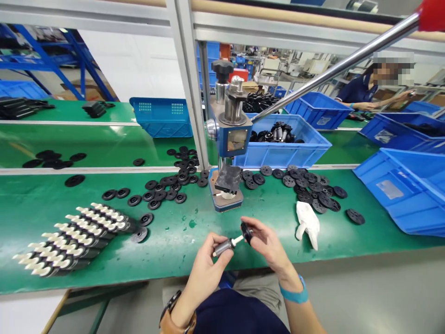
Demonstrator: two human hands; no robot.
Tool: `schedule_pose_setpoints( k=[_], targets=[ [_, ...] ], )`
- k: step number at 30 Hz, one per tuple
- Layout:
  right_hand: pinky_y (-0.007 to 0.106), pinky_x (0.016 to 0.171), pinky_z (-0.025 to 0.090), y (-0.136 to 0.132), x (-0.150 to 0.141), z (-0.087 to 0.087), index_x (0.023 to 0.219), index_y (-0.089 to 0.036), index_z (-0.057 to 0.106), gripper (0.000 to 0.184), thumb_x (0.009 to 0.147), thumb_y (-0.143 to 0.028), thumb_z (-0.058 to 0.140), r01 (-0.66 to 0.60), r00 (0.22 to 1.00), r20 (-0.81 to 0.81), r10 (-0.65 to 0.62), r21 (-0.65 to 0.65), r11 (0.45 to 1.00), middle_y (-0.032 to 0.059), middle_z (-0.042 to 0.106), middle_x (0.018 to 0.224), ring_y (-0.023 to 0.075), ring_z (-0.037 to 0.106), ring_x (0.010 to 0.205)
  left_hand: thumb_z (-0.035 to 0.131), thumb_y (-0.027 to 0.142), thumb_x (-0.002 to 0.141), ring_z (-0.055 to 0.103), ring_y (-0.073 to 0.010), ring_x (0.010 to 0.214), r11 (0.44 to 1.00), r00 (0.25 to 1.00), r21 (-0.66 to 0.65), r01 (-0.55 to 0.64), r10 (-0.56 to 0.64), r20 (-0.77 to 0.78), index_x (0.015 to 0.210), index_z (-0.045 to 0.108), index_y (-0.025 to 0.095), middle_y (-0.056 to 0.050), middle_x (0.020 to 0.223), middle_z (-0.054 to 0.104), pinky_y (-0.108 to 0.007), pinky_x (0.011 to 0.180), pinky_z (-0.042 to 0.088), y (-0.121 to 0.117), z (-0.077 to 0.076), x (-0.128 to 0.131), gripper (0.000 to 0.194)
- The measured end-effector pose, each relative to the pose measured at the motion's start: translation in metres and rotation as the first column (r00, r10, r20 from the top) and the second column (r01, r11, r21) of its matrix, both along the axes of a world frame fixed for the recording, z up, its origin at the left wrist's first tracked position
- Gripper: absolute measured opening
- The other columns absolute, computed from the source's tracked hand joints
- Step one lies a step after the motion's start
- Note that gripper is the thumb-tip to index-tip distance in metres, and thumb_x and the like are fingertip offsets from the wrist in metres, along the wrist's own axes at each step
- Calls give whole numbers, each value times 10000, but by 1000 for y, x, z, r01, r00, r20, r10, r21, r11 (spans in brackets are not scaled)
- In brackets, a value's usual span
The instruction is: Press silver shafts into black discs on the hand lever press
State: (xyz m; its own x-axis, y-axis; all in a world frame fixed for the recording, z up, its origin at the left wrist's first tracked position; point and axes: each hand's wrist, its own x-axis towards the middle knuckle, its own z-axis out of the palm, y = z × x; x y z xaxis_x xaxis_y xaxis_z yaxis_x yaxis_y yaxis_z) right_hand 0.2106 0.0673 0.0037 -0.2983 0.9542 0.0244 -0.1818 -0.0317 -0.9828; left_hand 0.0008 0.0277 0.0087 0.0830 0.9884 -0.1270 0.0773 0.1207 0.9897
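My left hand (212,260) is closed around a grey and black cylinder with a white shaft (224,247), tilted so the shaft points up and right. In my right hand (266,241) a round black disc (246,233) is held on edge between thumb and fingers. The disc is at the tip of the white shaft; whether the shaft has entered it I cannot tell. Just beyond my hands stands a hand press (231,134) with a black block (228,178) on its blue base. Loose black discs (170,195) lie left of the press.
At the left stand rows of black cylinders with white shafts (74,239). More black discs (314,188) and a crumpled white glove-like item (308,222) lie right. Blue bins (281,153) line the back; the press's lever (333,65) reaches up right. A co-worker (361,90) sits beyond.
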Motion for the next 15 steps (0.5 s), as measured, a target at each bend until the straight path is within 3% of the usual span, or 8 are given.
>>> schedule_pose_setpoints(
  k=[4,7,10,15],
  targets=[
    [285,767,535,-4,-10,-2,1299,-274,718,642,808,-687,751,-60,993,-107,58,-21,998,83,575,1177,213,592,964,636,368,918,596,-189,854,999,994,40,25,-21,-111,1005,555,217,-12,923,642,-315,794,452,-2,-2,-2,192],
    [280,811,527,-1,-6,-1,1305,-296,713,635,788,-655,794,-98,992,-76,98,3,995,75,557,1199,207,593,1000,608,341,928,606,-196,860,998,981,50,44,-33,-192,993,552,225,-9,923,645,-320,803,454,-5,0,-5,145],
    [287,899,507,1,-2,-1,1323,-314,702,667,748,-618,851,-148,988,-32,149,30,989,65,541,1214,210,586,1067,589,310,929,608,-202,844,996,958,63,66,-46,-282,979,552,229,-7,904,645,-323,793,451,-8,7,-8,102],
    [316,928,504,1,-1,-2,1318,-304,706,712,709,-634,867,-180,980,-92,178,-18,983,65,528,1187,231,581,1094,579,306,934,595,-197,762,992,928,61,110,-81,-365,969,536,240,8,842,637,-311,733,437,-9,18,-9,86]
  ],
)
